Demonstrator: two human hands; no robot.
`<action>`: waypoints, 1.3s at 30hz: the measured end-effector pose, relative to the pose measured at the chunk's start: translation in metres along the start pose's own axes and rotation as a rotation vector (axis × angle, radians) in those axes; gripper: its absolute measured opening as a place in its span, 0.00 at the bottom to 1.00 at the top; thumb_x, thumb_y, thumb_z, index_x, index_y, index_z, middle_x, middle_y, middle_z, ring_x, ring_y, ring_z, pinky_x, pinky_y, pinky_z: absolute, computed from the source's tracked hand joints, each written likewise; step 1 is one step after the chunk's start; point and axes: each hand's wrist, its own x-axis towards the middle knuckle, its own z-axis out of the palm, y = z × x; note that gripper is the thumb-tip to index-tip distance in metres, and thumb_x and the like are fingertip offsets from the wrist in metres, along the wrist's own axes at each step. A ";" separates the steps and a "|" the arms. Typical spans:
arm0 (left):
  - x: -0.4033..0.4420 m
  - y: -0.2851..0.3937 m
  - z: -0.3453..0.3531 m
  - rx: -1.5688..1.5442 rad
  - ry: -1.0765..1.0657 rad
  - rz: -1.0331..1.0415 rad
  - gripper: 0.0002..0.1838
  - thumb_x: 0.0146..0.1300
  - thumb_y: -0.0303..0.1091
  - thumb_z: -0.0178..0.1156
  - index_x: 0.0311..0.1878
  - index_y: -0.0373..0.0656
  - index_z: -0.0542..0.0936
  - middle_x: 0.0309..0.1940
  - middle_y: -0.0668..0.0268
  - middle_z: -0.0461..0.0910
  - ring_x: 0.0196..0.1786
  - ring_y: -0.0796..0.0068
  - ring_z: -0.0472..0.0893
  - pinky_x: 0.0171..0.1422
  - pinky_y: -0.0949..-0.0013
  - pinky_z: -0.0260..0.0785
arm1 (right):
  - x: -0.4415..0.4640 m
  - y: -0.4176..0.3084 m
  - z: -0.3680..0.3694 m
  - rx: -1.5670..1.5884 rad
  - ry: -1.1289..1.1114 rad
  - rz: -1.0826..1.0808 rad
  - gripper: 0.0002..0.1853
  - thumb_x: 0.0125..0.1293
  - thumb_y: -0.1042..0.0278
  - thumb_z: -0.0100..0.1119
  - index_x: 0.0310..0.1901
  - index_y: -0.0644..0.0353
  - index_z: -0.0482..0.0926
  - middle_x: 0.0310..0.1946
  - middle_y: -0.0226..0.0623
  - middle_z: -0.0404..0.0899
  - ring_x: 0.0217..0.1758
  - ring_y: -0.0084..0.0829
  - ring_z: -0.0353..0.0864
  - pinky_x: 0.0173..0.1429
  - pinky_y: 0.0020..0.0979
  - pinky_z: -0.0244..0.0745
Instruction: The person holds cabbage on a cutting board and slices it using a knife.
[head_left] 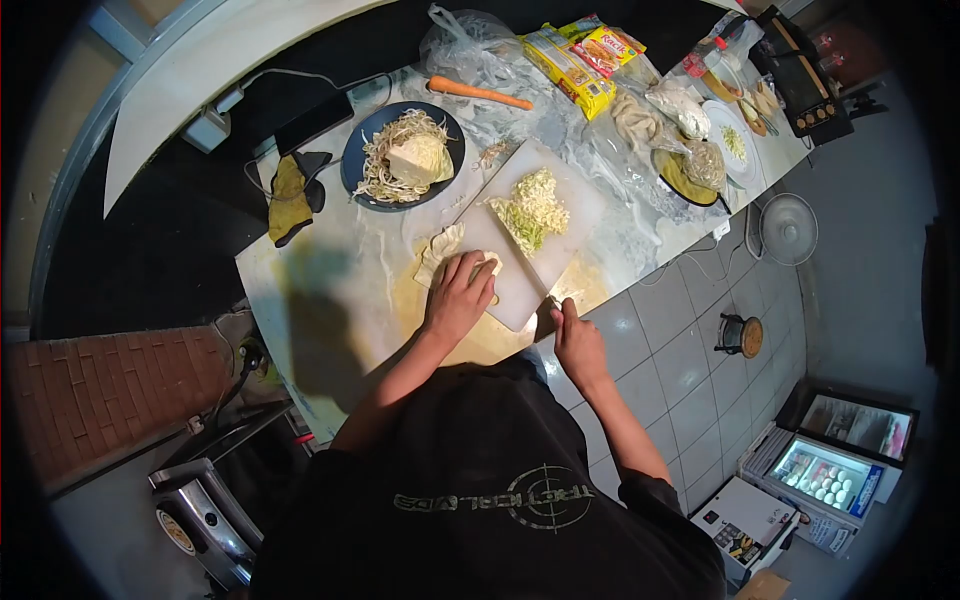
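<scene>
My left hand (462,292) presses pale cabbage leaves (487,264) at the lower left edge of the white cutting board (588,190). In my right hand (577,340) is the handle of a knife (532,264), whose blade lies across the board toward the upper left. Chopped cabbage (537,205) is heaped on the board beyond the blade. Another cabbage leaf (440,247) rests just left of the board, beside my left hand. A dark plate (455,178) farther back holds bean sprouts (383,165) and a cut piece of cabbage (418,160).
A carrot (480,93) lies behind the board. Yellow packets (570,72) and plastic bags (470,45) stand at the back. A white plate (727,143) with green pieces is at the right. A cloth (289,205) hangs at the table's left edge.
</scene>
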 end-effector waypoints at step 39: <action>0.000 -0.001 0.000 0.029 -0.007 -0.003 0.12 0.61 0.31 0.66 0.48 0.44 0.82 0.50 0.62 0.76 0.53 0.58 0.77 0.59 0.56 0.70 | 0.006 -0.008 0.005 0.203 0.005 -0.026 0.16 0.82 0.55 0.43 0.44 0.63 0.67 0.20 0.61 0.78 0.28 0.65 0.79 0.30 0.59 0.72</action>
